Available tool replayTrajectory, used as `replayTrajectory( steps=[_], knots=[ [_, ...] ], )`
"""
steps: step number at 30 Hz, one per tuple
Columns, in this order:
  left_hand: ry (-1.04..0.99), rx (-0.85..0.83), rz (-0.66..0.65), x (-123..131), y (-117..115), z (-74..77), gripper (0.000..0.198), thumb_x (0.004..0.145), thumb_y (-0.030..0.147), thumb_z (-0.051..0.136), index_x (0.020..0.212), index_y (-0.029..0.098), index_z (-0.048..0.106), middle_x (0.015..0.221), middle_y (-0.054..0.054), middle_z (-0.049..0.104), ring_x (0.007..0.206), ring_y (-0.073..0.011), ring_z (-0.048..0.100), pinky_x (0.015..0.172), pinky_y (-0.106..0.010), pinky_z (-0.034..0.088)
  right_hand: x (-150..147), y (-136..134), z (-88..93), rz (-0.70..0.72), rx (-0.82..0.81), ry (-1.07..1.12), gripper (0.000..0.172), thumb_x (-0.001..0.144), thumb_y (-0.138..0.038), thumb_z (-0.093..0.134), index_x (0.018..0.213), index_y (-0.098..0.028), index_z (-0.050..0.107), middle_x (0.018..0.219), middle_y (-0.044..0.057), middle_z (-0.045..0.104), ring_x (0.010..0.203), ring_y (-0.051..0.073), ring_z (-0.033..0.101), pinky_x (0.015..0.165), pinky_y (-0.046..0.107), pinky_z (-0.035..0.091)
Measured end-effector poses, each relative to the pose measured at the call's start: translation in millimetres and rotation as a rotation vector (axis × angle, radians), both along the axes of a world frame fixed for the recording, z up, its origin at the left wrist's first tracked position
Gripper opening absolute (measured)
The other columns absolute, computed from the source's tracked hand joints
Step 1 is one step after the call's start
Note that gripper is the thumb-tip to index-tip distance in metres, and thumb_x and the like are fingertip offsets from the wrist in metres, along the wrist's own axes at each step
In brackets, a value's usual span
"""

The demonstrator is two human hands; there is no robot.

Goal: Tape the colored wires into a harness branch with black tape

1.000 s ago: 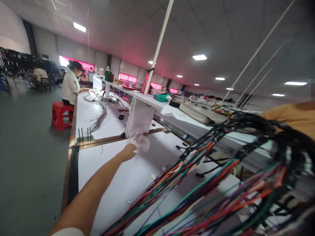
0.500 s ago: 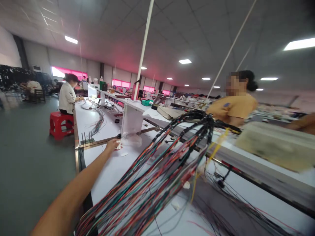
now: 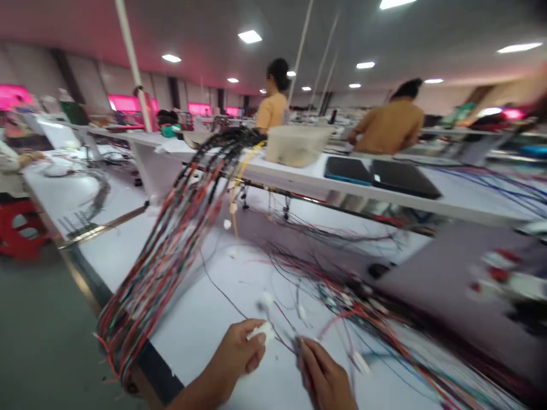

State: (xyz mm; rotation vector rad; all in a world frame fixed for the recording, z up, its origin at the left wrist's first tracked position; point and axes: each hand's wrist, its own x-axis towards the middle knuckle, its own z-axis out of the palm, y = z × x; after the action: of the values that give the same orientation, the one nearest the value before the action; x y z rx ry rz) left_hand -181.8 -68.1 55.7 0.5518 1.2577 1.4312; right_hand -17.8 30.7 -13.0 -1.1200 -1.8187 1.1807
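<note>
My left hand (image 3: 235, 356) is shut on a small white connector (image 3: 261, 331) at the near table edge. My right hand (image 3: 322, 378) pinches a thin dark wire (image 3: 294, 341) close by; the motion blur hides its exact grip. Loose ends of a wire harness (image 3: 342, 302) spread over the white work table (image 3: 205, 319) in front of both hands. A thick multicoloured wire bundle (image 3: 171, 256) hangs in a long arc to the left of my hands, its upper end rising toward the far bench.
A plastic tub (image 3: 297, 145) and black flat cases (image 3: 404, 177) lie on the far white bench (image 3: 282, 171). Co-workers in mustard shirts (image 3: 388, 126) stand beyond it. A seated person's sleeve (image 3: 11, 165) and a red stool (image 3: 19, 228) are at left.
The view has swung right. My arm no longer reaches toward the far table; both hands are now close together at the near edge, working among the wire ends.
</note>
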Motion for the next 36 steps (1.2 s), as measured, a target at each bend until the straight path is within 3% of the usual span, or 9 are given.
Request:
replayTrajectory(
  steps=[2, 5, 7, 10, 13, 16, 25, 32, 36],
  knots=[
    [-0.05, -0.026, -0.018, 17.0, 19.9, -18.6, 0.032, 0.07, 0.035, 0.069, 0.093, 0.015, 0.058, 0.052, 0.007, 0.046, 0.041, -0.004, 0.029, 0.042, -0.02, 0.014, 1.4, 1.0, 4.7, 0.044, -0.136, 0.123, 0.041, 0.086, -0.054, 0.05, 0.101, -0.016, 0.059, 0.059, 0.0, 0.06, 0.042, 0.012, 0.05, 0.042, 0.023, 0.043],
    [-0.063, -0.068, -0.044, 22.1, 36.4, -31.4, 0.026, 0.069, 0.033, 0.069, 0.083, 0.016, 0.055, 0.05, 0.008, 0.042, 0.041, -0.0039, 0.023, 0.043, -0.022, 0.01, 6.1, 3.0, 11.1, 0.034, -0.179, 0.246, 0.035, 0.089, -0.049, 0.049, 0.095, -0.015, 0.057, 0.058, -0.002, 0.057, 0.04, 0.01, 0.046, 0.041, 0.021, 0.04],
    [-0.048, -0.093, -0.064, 21.3, 40.2, -33.4, 0.024, 0.069, 0.033, 0.069, 0.075, 0.014, 0.056, 0.046, 0.01, 0.035, 0.041, -0.004, 0.019, 0.043, -0.023, 0.009, 10.1, 3.1, 13.1, 0.038, -0.073, 0.201, 0.03, 0.09, -0.044, 0.05, 0.09, -0.016, 0.06, 0.06, -0.001, 0.059, 0.045, 0.011, 0.051, 0.044, 0.021, 0.043],
    [-0.037, -0.131, -0.062, 23.6, 42.5, -33.1, 0.027, 0.068, 0.035, 0.071, 0.064, 0.013, 0.056, 0.044, 0.01, 0.029, 0.041, -0.0042, 0.017, 0.043, -0.022, 0.01, 13.2, 2.9, 10.2, 0.121, 0.25, 0.091, 0.021, 0.091, -0.032, 0.052, 0.091, -0.018, 0.067, 0.071, 0.004, 0.068, 0.062, 0.015, 0.063, 0.058, 0.023, 0.051],
    [-0.037, -0.165, -0.055, 29.7, 46.0, -32.3, 0.027, 0.068, 0.037, 0.072, 0.065, 0.013, 0.059, 0.048, 0.004, 0.045, 0.045, -0.007, 0.037, 0.044, -0.02, 0.025, 11.9, 4.2, 3.5, 0.157, 0.474, 0.048, 0.021, 0.093, -0.023, 0.048, 0.1, -0.017, 0.067, 0.078, 0.006, 0.07, 0.068, 0.016, 0.066, 0.064, 0.024, 0.053],
    [-0.055, -0.175, -0.068, 34.1, 49.2, -32.0, 0.028, 0.068, 0.038, 0.072, 0.074, 0.012, 0.065, 0.06, -0.004, 0.061, 0.057, -0.0143, 0.055, 0.054, -0.024, 0.04, 10.1, 6.0, -0.1, 0.154, 0.502, 0.011, 0.022, 0.093, -0.019, 0.046, 0.105, -0.016, 0.064, 0.083, 0.007, 0.071, 0.071, 0.016, 0.068, 0.066, 0.024, 0.054],
    [-0.059, -0.17, -0.051, 32.0, 47.1, -33.3, 0.028, 0.07, 0.038, 0.073, 0.077, 0.011, 0.07, 0.067, -0.005, 0.067, 0.062, -0.016, 0.06, 0.064, -0.028, 0.046, 10.9, 4.7, -1.7, 0.217, 0.576, -0.02, 0.025, 0.092, -0.014, 0.045, 0.109, -0.018, 0.063, 0.077, 0.006, 0.07, 0.063, 0.016, 0.065, 0.058, 0.025, 0.052],
    [-0.055, -0.127, -0.065, 29.8, 45.3, -34.7, 0.027, 0.072, 0.038, 0.071, 0.073, 0.012, 0.068, 0.06, -0.004, 0.064, 0.059, -0.0156, 0.058, 0.061, -0.027, 0.044, 11.8, 2.5, 0.2, 0.254, 0.5, -0.024, 0.025, 0.092, -0.015, 0.045, 0.107, -0.018, 0.064, 0.073, 0.006, 0.068, 0.06, 0.016, 0.062, 0.055, 0.025, 0.049],
    [0.001, -0.103, -0.038, 29.2, 46.0, -32.6, 0.027, 0.075, 0.039, 0.068, 0.073, 0.012, 0.069, 0.06, -0.003, 0.063, 0.058, -0.0147, 0.056, 0.062, -0.027, 0.043, 9.3, 1.9, 8.7, 0.235, 0.119, 0.067, 0.017, 0.091, -0.024, 0.05, 0.102, -0.02, 0.063, 0.08, 0.005, 0.069, 0.069, 0.017, 0.064, 0.062, 0.025, 0.05]
  ],
)
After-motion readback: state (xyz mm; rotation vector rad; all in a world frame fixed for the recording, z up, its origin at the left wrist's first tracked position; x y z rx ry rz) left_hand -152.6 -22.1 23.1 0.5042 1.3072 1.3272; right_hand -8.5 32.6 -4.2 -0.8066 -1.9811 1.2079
